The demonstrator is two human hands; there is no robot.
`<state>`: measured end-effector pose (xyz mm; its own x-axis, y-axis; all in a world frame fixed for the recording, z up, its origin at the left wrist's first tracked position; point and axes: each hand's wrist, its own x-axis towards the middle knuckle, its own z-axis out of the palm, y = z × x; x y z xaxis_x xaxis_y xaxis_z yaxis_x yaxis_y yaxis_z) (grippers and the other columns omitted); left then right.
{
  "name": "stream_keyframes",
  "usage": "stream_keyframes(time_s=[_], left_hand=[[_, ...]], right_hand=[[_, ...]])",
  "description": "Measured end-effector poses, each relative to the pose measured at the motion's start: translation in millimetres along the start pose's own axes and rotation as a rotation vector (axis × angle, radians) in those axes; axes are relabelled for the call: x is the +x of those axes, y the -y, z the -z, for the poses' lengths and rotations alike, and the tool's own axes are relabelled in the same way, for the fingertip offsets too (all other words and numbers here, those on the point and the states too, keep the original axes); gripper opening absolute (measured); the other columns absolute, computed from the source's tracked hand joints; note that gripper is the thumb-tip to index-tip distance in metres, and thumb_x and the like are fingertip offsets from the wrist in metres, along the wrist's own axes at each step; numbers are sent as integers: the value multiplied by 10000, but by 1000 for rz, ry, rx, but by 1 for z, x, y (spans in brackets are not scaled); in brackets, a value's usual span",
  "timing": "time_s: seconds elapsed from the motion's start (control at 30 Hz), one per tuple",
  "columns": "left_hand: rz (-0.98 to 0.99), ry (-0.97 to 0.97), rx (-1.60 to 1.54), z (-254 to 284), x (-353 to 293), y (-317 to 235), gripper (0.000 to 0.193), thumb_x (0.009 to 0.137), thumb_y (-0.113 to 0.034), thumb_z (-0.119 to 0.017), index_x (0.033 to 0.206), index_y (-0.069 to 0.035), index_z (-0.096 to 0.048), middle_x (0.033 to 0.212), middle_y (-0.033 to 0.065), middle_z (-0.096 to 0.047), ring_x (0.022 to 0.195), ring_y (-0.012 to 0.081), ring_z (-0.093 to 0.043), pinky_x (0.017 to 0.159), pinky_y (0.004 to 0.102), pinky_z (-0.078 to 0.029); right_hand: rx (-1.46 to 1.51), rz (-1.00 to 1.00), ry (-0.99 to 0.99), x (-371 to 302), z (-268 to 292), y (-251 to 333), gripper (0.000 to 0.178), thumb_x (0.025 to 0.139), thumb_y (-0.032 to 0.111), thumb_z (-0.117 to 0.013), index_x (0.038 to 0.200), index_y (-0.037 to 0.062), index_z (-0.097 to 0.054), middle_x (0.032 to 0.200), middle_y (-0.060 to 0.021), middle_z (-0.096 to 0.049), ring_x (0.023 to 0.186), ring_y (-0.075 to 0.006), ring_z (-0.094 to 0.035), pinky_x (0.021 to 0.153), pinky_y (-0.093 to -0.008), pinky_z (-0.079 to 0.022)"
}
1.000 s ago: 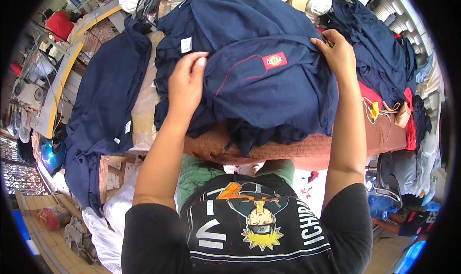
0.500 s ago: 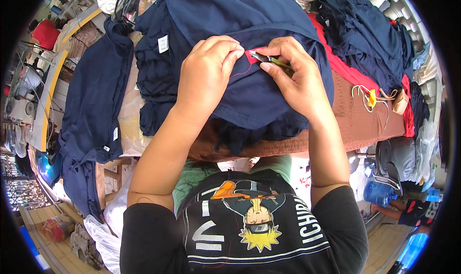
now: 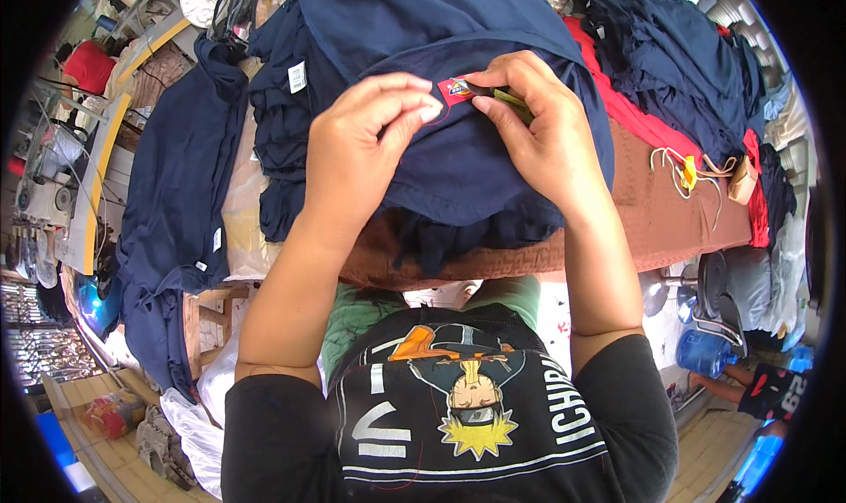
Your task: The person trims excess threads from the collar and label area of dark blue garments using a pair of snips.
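A navy garment [image 3: 458,168] lies on top of a stack in front of me, a small red label [image 3: 447,95] on it. My left hand [image 3: 374,129] is at the label's left, thumb and forefinger pinched. A thin red thread [image 3: 447,115] curves from the label towards those fingertips; the pinched end is hard to make out. My right hand [image 3: 539,120] is closed on thread snips with yellow-green handles [image 3: 513,104]. Their dark blades reach the label's right side, and the palm hides part of the tool.
Below the stack is a brown-covered table [image 3: 652,212]. More navy garments [image 3: 176,159] hang at the left, and a navy heap [image 3: 679,62] lies far right beside red cloth [image 3: 630,120]. Cords with a yellow piece [image 3: 687,173] lie on the table's right. A blue water bottle [image 3: 702,351] stands lower right.
My left fingertips have moved slightly left and down, away from the label. The snips' blades have drawn back a little to the right, uncovering more of the label.
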<state>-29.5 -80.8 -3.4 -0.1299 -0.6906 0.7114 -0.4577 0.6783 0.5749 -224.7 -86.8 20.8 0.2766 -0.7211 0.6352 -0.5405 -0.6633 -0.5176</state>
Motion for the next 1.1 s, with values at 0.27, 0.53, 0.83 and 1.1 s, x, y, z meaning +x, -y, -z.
stream_keyframes(time_s=[0.27, 0.53, 0.83, 1.1], left_hand=[[-124, -49, 274, -16, -20, 5, 251, 704, -114, -791, 938, -57, -722, 981, 29, -675, 847, 207, -627, 759, 322, -523], [399, -23, -215, -10, -15, -1, 135, 884, -85, -685, 981, 0, -725, 939, 67, -722, 847, 94, -643, 800, 237, -503], [457, -19, -369, -7, -14, -4, 179, 909, -100, -665, 1024, 31, -707, 922, 47, -717, 843, 72, -624, 808, 220, -499], [-219, 263, -42, 40, 2, -36, 196, 932, -215, -650, 941, -42, -741, 1267, 151, -582, 1124, 203, -570, 928, 302, -451]], right_hand=[[54, -26, -13, -11, -3, 0, 182, 803, 6, -687, 976, -1, -631, 934, -135, -633, 856, -316, -641, 735, -343, -502], [93, -51, 1, -14, -3, -2, 196, 804, 7, -689, 990, -2, -625, 971, -130, -639, 847, -287, -646, 726, -327, -503], [66, -16, 70, -17, -2, 5, 205, 797, 30, -693, 990, 21, -628, 1032, -111, -626, 857, -307, -641, 739, -353, -506], [-55, 118, -65, -12, 7, 12, 188, 798, 12, -674, 980, 40, -640, 980, -118, -623, 876, -310, -641, 750, -351, -512]])
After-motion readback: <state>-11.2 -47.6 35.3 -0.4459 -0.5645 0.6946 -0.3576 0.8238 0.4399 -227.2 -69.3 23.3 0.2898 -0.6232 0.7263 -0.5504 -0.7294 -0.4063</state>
